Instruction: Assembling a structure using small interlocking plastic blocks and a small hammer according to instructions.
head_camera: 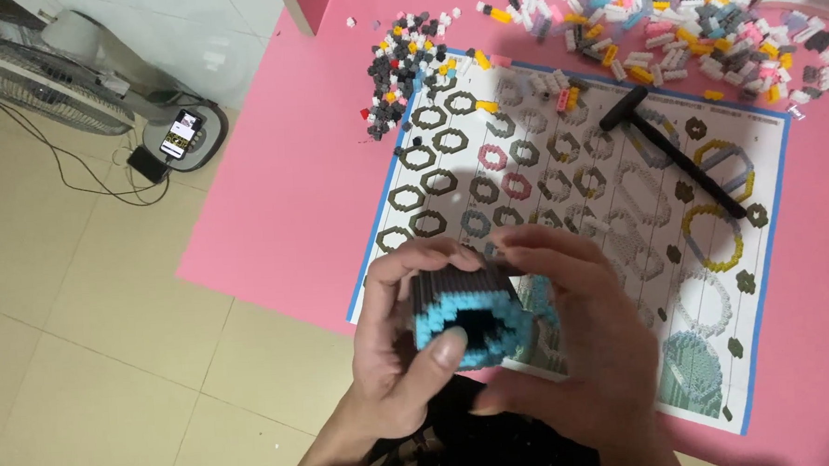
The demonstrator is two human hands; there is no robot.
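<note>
Your left hand (396,346) and right hand (587,333) both close around a hollow brick tube (469,314), dark-walled with a blue rim, its opening empty and facing you, above the near edge of the pink table (283,201). On the table lie an instruction sheet (581,207), a black tool (672,152) and loose bricks (667,36); beyond, on the tiled floor (94,368), stand a fan (45,86) and phone (182,133).
</note>
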